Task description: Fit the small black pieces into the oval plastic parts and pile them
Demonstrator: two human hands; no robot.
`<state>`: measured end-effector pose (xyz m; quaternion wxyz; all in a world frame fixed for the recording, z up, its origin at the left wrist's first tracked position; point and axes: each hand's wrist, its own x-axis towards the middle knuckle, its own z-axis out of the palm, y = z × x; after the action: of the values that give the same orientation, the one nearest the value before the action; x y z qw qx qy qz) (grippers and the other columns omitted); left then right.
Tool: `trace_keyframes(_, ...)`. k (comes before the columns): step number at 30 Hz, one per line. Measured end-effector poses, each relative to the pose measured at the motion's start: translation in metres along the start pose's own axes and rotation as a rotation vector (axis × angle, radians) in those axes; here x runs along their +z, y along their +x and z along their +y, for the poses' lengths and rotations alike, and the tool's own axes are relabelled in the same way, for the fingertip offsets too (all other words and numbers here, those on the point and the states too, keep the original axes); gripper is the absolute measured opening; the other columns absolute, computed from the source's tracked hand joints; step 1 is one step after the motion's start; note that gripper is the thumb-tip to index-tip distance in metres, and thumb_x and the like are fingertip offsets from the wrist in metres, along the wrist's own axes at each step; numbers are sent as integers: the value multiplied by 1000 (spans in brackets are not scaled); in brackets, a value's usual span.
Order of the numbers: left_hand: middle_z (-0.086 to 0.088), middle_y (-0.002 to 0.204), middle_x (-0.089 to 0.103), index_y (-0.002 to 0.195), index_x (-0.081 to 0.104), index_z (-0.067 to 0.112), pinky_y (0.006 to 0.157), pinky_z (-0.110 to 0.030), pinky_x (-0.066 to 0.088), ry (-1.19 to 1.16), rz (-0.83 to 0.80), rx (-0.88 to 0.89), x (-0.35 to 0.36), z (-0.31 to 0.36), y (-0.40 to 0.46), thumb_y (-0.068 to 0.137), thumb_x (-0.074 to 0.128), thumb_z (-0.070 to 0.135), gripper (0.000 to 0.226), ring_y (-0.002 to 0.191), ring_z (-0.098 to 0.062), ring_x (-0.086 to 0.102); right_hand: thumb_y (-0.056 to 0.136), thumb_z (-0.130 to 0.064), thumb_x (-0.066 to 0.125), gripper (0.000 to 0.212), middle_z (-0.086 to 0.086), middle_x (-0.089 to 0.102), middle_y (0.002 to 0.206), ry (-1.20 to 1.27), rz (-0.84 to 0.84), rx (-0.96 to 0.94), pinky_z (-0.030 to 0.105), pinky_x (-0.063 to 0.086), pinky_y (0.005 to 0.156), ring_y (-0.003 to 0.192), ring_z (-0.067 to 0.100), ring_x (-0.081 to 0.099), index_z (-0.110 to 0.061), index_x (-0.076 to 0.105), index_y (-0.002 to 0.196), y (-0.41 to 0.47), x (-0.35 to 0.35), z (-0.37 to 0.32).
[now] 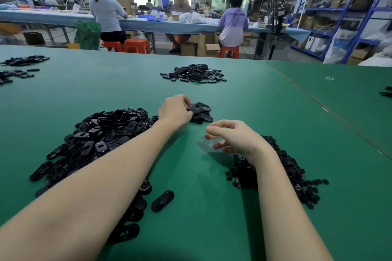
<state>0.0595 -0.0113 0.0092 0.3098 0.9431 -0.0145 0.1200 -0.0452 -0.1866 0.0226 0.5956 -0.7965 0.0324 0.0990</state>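
Observation:
A big heap of black oval plastic parts (99, 131) lies on the green table (212, 197) to my left, partly under my left forearm. A heap of small black pieces (292, 167) sits at the right, partly hidden by my right wrist. Ahead lies a small pile of oval parts (201, 112). My left hand (175, 110) reaches to that pile, and its curled fingers pinch an oval part at the pile's left edge. My right hand (231, 135) hovers just above the table with fingers loosely curled and holds nothing. One loose oval part (162, 201) lies near me.
A further pile of black parts (194, 73) lies mid-table. More black parts (21, 65) lie at the far left, and a few at the right edge (386, 92). A table seam (318, 101) runs diagonally at the right. People sit at a bench behind.

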Motion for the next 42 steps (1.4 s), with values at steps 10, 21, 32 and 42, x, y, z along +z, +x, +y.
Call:
trace_keyframes(10, 8, 96, 68, 99, 66, 26, 78, -25, 43, -116, 16, -15, -7, -8, -5, 87, 66, 20, 14, 98, -16, 62, 93, -36, 72, 19, -8, 80, 96, -18, -42, -24, 22, 50, 64, 69, 9, 69, -23, 72, 107, -1, -2, 0)
trace_keyframes(21, 8, 90, 74, 90, 72, 31, 68, -29, 57, -290, -377, 124, -67, -13, -93, 90, 68, 42, 11, 72, -12, 70, 96, -34, 70, 13, -8, 79, 93, -213, -75, -61, 21, 49, 63, 64, 7, 67, -24, 71, 102, -3, 1, -4)
trace_keyframes(32, 6, 93, 73, 102, 70, 17, 66, -24, 47, -464, -466, 94, -69, -12, -93, 105, 43, 45, 39, 69, -7, 63, 81, -27, 86, 17, -11, 59, 63, -667, -626, -52, 24, 44, 63, 61, 11, 53, -30, 78, 96, -10, 51, -30)
trace_keyframes(42, 6, 93, 71, 101, 71, 18, 65, -20, 47, -455, -460, 75, -64, -16, -89, 104, 44, 47, 39, 68, -5, 60, 84, -25, 83, 10, -19, 56, 53, -795, -674, -55, 12, 40, 52, 48, 0, 46, -33, 78, 85, -10, 74, -35)
